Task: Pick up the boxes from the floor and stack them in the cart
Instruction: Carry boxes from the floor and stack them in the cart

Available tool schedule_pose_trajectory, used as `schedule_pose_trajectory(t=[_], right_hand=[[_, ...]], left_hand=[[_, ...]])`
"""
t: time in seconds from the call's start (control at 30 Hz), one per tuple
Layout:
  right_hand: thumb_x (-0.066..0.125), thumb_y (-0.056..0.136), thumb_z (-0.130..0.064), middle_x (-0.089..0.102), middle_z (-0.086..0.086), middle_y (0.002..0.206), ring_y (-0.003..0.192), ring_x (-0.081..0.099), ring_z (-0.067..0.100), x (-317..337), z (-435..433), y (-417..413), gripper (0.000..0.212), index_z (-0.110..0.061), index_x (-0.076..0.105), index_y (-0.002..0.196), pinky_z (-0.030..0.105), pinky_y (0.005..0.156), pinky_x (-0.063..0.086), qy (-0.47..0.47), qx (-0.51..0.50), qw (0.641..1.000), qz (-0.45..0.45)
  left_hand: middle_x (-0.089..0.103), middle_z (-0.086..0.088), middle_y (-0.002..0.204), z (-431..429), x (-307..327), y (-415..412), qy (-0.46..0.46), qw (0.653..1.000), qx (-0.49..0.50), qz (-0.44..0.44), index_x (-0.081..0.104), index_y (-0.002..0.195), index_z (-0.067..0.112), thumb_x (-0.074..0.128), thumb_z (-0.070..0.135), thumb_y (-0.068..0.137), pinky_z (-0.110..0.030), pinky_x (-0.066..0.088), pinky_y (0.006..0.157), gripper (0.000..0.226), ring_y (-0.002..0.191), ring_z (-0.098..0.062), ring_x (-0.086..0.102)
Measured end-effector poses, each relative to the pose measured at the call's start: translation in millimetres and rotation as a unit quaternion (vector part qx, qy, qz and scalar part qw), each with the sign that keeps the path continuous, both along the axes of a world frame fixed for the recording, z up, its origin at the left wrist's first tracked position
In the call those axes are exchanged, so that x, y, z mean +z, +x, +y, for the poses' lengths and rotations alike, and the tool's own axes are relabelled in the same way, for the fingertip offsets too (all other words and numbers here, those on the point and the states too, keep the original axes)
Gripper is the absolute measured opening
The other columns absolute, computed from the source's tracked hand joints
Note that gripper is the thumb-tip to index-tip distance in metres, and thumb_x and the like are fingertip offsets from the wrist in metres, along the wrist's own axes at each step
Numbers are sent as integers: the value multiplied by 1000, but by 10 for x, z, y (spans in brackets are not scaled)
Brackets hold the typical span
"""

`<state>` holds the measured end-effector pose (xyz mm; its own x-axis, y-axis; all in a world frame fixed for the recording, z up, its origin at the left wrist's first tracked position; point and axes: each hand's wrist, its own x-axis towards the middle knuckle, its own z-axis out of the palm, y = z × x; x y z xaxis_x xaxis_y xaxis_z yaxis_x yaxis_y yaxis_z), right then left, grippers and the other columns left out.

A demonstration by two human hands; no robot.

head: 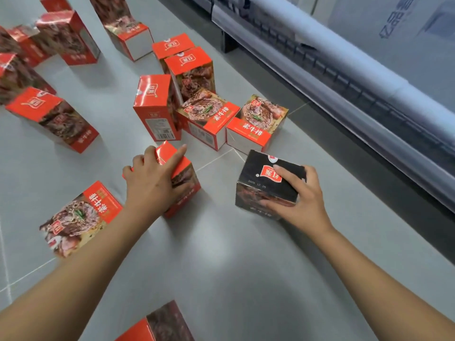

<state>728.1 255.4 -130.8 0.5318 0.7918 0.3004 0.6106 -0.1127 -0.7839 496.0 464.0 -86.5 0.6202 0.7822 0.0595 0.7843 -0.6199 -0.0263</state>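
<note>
Head: black box (256, 175) in right hand (299, 196)

In the left grip (150, 185), an orange-red box (170, 153) printed with brown meat; in the right grip (302, 195), a black box (253, 173) with a red-and-white logo. Beneath both, pale grey floor (221, 254).

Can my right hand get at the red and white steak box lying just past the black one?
Probably not right now: the right hand grips the black cardboard carton, so it is full. The red-and-white steak-picture box beyond lies uncovered and close.
</note>
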Motion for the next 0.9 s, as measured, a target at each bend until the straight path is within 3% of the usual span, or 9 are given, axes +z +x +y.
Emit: schedule_pose_trajectory(t=[0.1,0.2,0.33,0.4,0.5,0.63,0.77,0.9], right_hand=[[90,62,-29,40,3,117,111,42,-13,51,128,-88,69,-29,60,125,3,98,34,-16,-51,997,52],[91,62,-28,42,-3,112,103,50,-6,164,276,-43,66,-41,60,118,0,91,37,-54,-133,980,138],[88,55,-50,53,2,115,98,62,13,451,360,26,67,-37,64,115,30,92,51,-135,-254,920,266],[87,55,-51,54,4,118,97,59,17,743,347,50,66,-35,63,115,30,92,50,-180,-287,894,294],[86,55,-53,60,3,118,99,60,22,1259,249,71,67,-31,64,114,28,87,48,-217,-331,852,344],[79,34,-66,66,2,110,98,63,26,2130,-28,10,81,-30,66,106,46,85,56,-200,-384,789,436],[86,53,-53,65,3,112,99,63,25,3289,-431,-82,60,-32,63,104,45,86,56,-197,-397,781,439],[87,64,-42,65,-1,106,97,61,20,4616,-888,-160,50,-29,64,106,29,83,48,-189,-390,794,426]], left_hand=[[40,-26,134,11,-10,-4,4,1000,0,3,30,146,39,67,63,74,-57,38,85,84,112,-49,43],[43,-27,130,-13,57,9,-15,1000,6,11,40,141,35,70,60,72,-56,40,82,79,106,-49,46],[51,-26,117,-140,408,33,-61,997,-4,48,43,132,35,75,57,68,-51,42,75,75,92,-44,52],[52,-24,116,-211,720,24,-89,993,-5,78,42,133,38,73,57,69,-50,42,75,74,92,-42,52],[51,-21,120,-322,1329,12,-115,987,-5,109,40,138,40,67,59,73,-48,42,78,73,98,-42,52],[52,-20,118,-466,2299,19,-126,984,-27,123,42,139,40,68,59,72,-48,43,76,74,95,-42,53],[56,-22,103,-670,3415,35,-105,983,-87,120,49,130,35,76,55,64,-45,45,64,74,79,-40,56],[54,-23,105,-959,4634,153,-100,979,-138,110,50,131,34,72,57,67,-49,45,66,71,81,-42,55]])
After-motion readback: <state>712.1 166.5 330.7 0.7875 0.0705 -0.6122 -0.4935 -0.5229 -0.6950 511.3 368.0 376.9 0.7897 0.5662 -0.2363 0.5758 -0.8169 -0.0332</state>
